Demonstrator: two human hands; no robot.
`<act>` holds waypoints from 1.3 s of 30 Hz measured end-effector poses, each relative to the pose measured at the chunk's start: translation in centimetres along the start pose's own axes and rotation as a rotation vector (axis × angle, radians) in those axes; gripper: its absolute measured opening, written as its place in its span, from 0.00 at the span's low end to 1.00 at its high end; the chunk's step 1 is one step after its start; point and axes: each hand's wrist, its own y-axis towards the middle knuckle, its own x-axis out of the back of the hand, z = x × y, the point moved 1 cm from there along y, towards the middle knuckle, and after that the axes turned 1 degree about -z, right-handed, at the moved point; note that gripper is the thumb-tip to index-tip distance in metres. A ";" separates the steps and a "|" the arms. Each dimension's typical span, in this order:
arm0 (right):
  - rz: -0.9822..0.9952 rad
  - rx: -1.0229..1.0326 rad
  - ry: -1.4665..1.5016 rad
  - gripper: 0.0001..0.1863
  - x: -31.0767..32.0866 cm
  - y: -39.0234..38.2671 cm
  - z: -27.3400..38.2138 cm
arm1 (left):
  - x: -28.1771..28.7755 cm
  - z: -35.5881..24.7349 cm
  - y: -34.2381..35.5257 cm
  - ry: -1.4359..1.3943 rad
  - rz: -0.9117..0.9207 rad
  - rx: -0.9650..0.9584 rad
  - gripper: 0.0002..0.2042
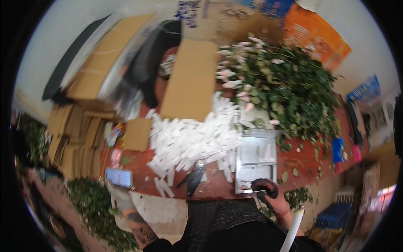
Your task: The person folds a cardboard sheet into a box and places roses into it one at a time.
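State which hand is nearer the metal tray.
Right. The right hand is at the near edge of the metal tray; the left hand is well left of it, below the smartphone.

I can read nothing clearly. Far middle, I note dark blue characters on pale packaging (189,14); far right, pale lettering on an orange package (317,38), blurred. Near left, the lit phone screen (119,177) shows marks too small for me.

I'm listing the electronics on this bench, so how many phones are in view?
1: the phone is at the near left edge of the red table, close to the left hand. Others may be hidden under the white strips or leafy stems.
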 end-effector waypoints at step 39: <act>0.385 0.209 0.139 0.29 17.6 4.4 1.8 | -36.3 15.3 10.0 1.959 0.179 -0.741 0.28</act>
